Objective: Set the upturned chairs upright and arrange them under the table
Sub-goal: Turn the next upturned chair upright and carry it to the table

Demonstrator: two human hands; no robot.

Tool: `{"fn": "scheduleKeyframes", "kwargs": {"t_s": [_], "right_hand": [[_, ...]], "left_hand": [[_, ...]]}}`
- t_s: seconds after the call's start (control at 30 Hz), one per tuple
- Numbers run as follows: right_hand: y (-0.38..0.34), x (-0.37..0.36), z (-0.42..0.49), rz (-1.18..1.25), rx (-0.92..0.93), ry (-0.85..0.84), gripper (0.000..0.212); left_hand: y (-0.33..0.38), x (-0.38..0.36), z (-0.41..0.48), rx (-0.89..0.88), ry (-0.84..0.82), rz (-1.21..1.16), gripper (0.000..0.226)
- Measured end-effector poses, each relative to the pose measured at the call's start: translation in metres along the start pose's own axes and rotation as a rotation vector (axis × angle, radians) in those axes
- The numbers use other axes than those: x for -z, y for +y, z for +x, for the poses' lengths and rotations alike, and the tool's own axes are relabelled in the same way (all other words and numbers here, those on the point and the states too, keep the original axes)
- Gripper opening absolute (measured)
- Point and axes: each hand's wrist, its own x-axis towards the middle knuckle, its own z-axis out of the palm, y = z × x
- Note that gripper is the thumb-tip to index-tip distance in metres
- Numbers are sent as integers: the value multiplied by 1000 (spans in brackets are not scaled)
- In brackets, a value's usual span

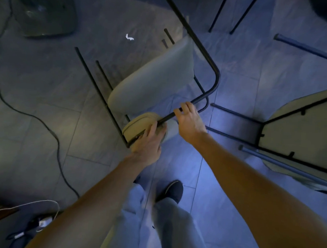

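Right, the floor (47, 91) first: dim grey tiles, and on them a chair (154, 74) that looks upright or close to it, pale seat facing up, thin black legs running down to the tiles on its far and left sides. Both hands are on its near end. Left hand (147, 142) lies across the padded backrest (140, 125) with the fingers wrapped over its top, a clasp rather than a clench as far as I can tell. Right hand (189, 121) has its fingers curled round a black tube (200, 55), a long bent bar that runs up and away over the seat; whether that bar belongs to this chair or to the table frame I cannot tell.

So, progress: I'd judge this one chair nearly sorted, set on its feet but not yet tucked in. A second chair (298, 134) at the right edge of the floor is plainly not done, underside showing and dark legs sticking out sideways towards the middle.

Room to move: open tiles between the two chairs and towards the person's feet (173, 190), though those sideways legs reach close to the right hand. Left of the first chair a cable (26, 114) snakes across the floor, a likely snag. More thin legs (217, 14) stand at the far edge. A white scrap (129, 37) lies beyond the seat
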Motion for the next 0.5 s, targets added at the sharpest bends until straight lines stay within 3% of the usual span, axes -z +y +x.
{"fn": "scheduleKeyframes", "kwargs": {"t_s": [0.2, 0.3, 0.4, 0.5], "right_hand": [[-40, -46, -29, 317, 40, 126, 37], [-51, -66, -23, 712, -192, 276, 16], [-52, -80, -14, 1045, -555, 366, 30], [-52, -100, -5, 1257, -627, 197, 49]], "left_hand": [[-20, -15, -2, -104, 29, 100, 83], [-41, -29, 14, -163, 66, 270, 102], [-56, -53, 19, -103, 101, 334, 121], [-55, -75, 22, -37, 157, 291, 125]]}}
